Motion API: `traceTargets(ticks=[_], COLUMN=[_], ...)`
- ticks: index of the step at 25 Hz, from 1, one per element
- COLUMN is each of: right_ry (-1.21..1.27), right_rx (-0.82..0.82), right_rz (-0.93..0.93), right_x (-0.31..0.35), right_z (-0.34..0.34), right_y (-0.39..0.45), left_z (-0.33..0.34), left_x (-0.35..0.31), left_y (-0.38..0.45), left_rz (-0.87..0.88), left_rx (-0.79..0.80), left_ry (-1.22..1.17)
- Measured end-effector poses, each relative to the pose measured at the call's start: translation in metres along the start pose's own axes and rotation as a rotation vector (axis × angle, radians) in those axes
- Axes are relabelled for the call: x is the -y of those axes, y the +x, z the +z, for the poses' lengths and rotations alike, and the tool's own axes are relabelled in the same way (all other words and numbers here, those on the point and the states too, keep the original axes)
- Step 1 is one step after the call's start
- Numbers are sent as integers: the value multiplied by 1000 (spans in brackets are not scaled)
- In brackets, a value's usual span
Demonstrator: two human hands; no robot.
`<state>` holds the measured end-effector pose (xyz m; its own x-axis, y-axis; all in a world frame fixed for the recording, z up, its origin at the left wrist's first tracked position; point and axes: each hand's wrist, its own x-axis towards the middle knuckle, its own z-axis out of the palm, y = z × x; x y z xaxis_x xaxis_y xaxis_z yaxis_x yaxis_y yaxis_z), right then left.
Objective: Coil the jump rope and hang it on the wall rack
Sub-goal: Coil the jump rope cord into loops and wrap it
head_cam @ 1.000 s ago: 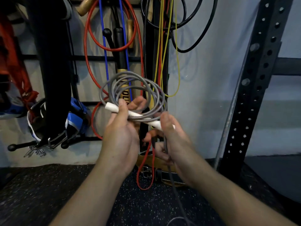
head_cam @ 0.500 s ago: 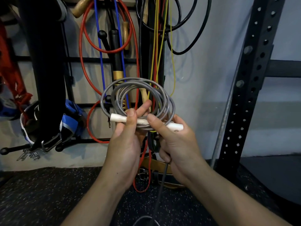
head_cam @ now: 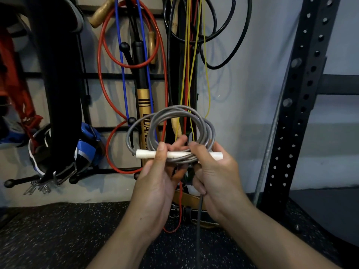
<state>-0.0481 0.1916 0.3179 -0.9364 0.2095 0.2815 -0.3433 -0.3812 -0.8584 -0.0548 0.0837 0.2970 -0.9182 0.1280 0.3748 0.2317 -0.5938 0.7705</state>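
A grey jump rope (head_cam: 206,125) is wound in several loops in front of me, standing upright above a white handle (head_cam: 145,153) that lies level. My left hand (head_cam: 155,183) pinches the handle and the bottom of the loops with thumb on top. My right hand (head_cam: 215,171) grips the handle's right part and the coil. A loose grey tail (head_cam: 199,226) drops from my right hand toward the floor. The black wall rack (head_cam: 108,75) with ball-tipped pegs is right behind the coil.
Red, blue, yellow and black ropes (head_cam: 165,61) and wooden handles hang on the rack. Gloves and a belt (head_cam: 81,152) hang at left. A black perforated upright (head_cam: 303,94) stands at right. Speckled rubber floor (head_cam: 58,230) lies below, with a leather belt (head_cam: 194,202) on it.
Both hands have raised the coil a little and turned the handle level. The loops are wider and shifted right, and my right thumb now presses on the coil.
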Motion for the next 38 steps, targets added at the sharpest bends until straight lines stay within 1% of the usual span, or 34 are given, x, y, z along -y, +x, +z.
traceTargets(ticks=[3,6,8,9,11,14,16,17,19,21,23,25,31,32,34,36,38], right_ry=[-63,-223,-316,-381,-595,-930,-1077,-1109,-1059,-1020,-1072,-1101,-1087,-1075,-985,-854,-740], right_rx=[17,114,185,222,323,508,620,666,753,794,775,732,681,680,661,592,500], right_rz=[-35,-49,-63,-77,-116,-187,-265,-287,-292,-296,-343,-401,-486,-478,-374,-248,-193], right_x=[5,17,30,38,54,62,57,55,51,49,43,38,36,36,40,49,55], right_z=[-7,-18,-25,-28,-33,-35,-28,-25,-19,-16,-15,-17,-18,-19,-21,-22,-26], right_y=[6,16,24,28,31,27,22,20,15,11,8,8,14,15,15,16,20], left_z=[-7,-26,-41,-45,-45,-30,-11,-2,6,3,-2,-5,-4,-4,-4,-10,-13], left_x=[0,-9,-21,-30,-49,-74,-79,-79,-73,-67,-62,-56,-46,-45,-46,-53,-60], left_y=[-3,-1,2,3,6,8,3,1,0,2,4,4,4,4,4,6,6], left_rz=[-80,-161,-167,-142,-19,202,267,261,208,195,146,82,15,18,54,105,143], left_rx=[-29,-27,13,32,85,204,321,369,423,423,404,401,375,372,347,296,219], left_ry=[-46,35,144,248,538,1090,1356,1418,1426,1374,1326,1225,903,877,882,887,825])
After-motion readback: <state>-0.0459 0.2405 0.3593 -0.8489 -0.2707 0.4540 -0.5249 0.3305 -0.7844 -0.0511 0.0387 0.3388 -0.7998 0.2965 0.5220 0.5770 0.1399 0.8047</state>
